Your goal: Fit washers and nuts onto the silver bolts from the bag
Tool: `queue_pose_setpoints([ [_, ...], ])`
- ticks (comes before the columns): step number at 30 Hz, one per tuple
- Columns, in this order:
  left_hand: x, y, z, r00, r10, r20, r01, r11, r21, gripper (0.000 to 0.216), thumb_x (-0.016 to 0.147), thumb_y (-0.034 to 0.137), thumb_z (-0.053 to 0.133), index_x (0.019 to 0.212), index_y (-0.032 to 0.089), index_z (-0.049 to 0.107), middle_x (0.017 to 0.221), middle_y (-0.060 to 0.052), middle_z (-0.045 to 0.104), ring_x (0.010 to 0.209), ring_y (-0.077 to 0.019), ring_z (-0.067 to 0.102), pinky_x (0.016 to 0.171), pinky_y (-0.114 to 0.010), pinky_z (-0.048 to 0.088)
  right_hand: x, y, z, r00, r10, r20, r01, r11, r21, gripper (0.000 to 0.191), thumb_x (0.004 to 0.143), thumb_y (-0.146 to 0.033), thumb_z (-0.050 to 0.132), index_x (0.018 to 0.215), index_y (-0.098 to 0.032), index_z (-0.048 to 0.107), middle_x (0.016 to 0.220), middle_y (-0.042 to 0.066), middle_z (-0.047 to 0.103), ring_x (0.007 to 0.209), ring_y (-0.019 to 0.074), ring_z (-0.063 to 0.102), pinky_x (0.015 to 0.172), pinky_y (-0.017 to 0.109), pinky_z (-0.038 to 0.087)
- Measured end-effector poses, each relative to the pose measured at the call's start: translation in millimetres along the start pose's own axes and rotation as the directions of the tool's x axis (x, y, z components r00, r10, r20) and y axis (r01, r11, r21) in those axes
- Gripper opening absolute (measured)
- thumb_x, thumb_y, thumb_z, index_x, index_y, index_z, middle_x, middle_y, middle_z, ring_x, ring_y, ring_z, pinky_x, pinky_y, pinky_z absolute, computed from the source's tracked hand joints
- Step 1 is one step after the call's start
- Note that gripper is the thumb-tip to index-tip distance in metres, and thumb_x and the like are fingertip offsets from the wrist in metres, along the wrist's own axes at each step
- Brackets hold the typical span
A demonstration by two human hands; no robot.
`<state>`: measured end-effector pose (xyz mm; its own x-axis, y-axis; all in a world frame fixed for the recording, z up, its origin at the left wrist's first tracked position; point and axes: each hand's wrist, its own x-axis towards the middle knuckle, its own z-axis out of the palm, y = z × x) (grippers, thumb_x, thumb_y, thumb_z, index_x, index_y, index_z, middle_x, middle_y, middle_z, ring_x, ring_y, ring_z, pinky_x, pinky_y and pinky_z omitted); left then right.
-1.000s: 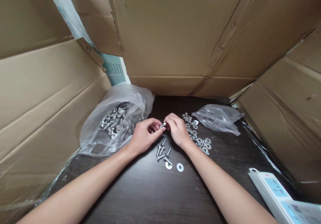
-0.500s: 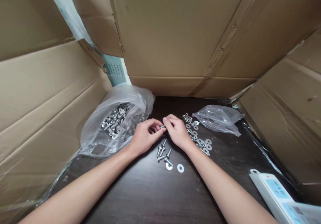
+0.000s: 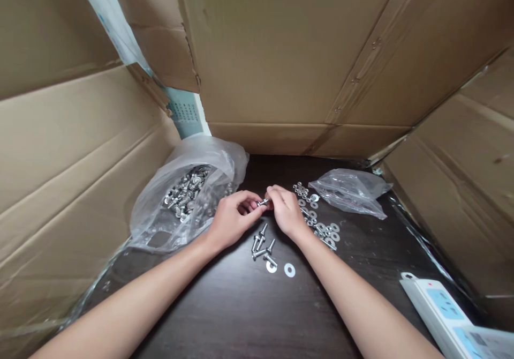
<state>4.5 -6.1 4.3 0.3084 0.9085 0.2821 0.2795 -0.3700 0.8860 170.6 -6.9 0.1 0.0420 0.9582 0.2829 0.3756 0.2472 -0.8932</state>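
Note:
My left hand [image 3: 232,219] and my right hand [image 3: 285,209] meet over the dark table [image 3: 225,305], both pinching one small silver bolt [image 3: 262,202] between their fingertips. Just below the hands lie a few loose bolts [image 3: 260,244] and two flat washers [image 3: 281,268]. A spread of nuts and washers [image 3: 319,222] lies to the right of my right hand. A clear plastic bag full of bolts [image 3: 185,193] sits left of my left hand.
A crumpled, nearly flat clear bag [image 3: 350,192] lies at the back right. A white power strip [image 3: 445,311] rests at the table's front right corner. Cardboard walls [image 3: 289,53] enclose the table at the left, back and right.
Both hands stay together on the bolt; the right fingers have shifted slightly around it. Nothing else on the table has moved.

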Motion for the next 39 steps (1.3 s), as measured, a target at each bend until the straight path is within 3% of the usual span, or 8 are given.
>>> queue_pose_setpoints([
  [7, 0.0, 0.2, 0.2, 1.0, 0.004, -0.011, -0.004, 1.0, -0.008, 0.017, 0.084, 0.031, 0.074, 0.094, 0.017, 0.074, 0.081, -0.003, 0.073, 0.072, -0.0148, 0.067, 0.063, -0.024, 0.052, 0.2, 2.0, -3.3, 0.994, -0.091, 0.067, 0.088, 0.995, 0.044, 0.024, 0.084, -0.022, 0.047, 0.063, -0.02, 0.057, 0.076, 0.003, 0.057, 0.074, 0.0175, 0.055, 0.069, 0.031, 0.041],
  [11, -0.1, 0.1, 0.3, 1.0, 0.011, -0.01, -0.011, 1.0, -0.002, 0.017, 0.084, 0.031, 0.074, 0.094, 0.017, 0.074, 0.082, -0.003, 0.073, 0.073, -0.0151, 0.067, 0.063, -0.024, 0.052, 0.3, 2.4, -1.4, 0.992, -0.111, 0.066, 0.109, 0.993, 0.034, 0.028, 0.086, -0.021, 0.048, 0.06, -0.02, 0.054, 0.078, 0.003, 0.058, 0.075, 0.0169, 0.055, 0.069, 0.03, 0.041],
  [15, 0.0, -0.4, -0.1, 1.0, 0.021, -0.009, -0.021, 1.0, 0.007, 0.016, 0.085, 0.03, 0.074, 0.095, 0.017, 0.074, 0.083, -0.004, 0.073, 0.074, -0.0156, 0.068, 0.064, -0.025, 0.053, 0.1, 1.7, 0.8, 0.996, -0.066, 0.064, 0.066, 0.998, 0.004, 0.035, 0.094, -0.03, 0.051, 0.061, -0.02, 0.058, 0.076, 0.003, 0.058, 0.071, 0.016, 0.056, 0.065, 0.03, 0.04],
  [25, -0.1, -0.9, 0.1, 0.999, 0.04, -0.008, -0.04, 0.999, 0.019, 0.015, 0.084, 0.029, 0.074, 0.094, 0.018, 0.075, 0.08, -0.003, 0.072, 0.071, -0.0147, 0.066, 0.062, -0.024, 0.052, -1.3, 2.0, 1.7, 0.996, -0.03, 0.078, 0.03, 1.0, 0.001, 0.051, 0.099, -0.044, 0.048, 0.054, -0.02, 0.052, 0.068, 0.001, 0.054, 0.064, 0.0143, 0.052, 0.063, 0.03, 0.038],
  [34, 0.2, 0.6, 0.1, 0.999, 0.005, -0.034, -0.005, 1.0, 0.006, 0.016, 0.084, 0.03, 0.074, 0.094, 0.018, 0.075, 0.08, -0.003, 0.073, 0.072, -0.015, 0.067, 0.063, -0.024, 0.053, -0.5, -2.1, -3.6, 0.992, -0.089, 0.089, 0.085, 0.995, 0.05, 0.025, 0.089, -0.023, 0.048, 0.065, -0.021, 0.054, 0.078, 0.003, 0.055, 0.076, 0.0183, 0.054, 0.071, 0.032, 0.042],
  [39, 0.4, 0.0, 0.4, 0.999, 0.019, -0.027, -0.019, 1.0, 0.019, 0.017, 0.085, 0.032, 0.073, 0.094, 0.018, 0.074, 0.082, -0.003, 0.073, 0.073, -0.0154, 0.067, 0.063, -0.024, 0.053, 0.0, 0.5, -2.6, 0.986, -0.12, 0.112, 0.115, 0.992, 0.053, 0.026, 0.088, -0.022, 0.047, 0.062, -0.021, 0.051, 0.08, 0.004, 0.056, 0.077, 0.0188, 0.055, 0.072, 0.032, 0.043],
])
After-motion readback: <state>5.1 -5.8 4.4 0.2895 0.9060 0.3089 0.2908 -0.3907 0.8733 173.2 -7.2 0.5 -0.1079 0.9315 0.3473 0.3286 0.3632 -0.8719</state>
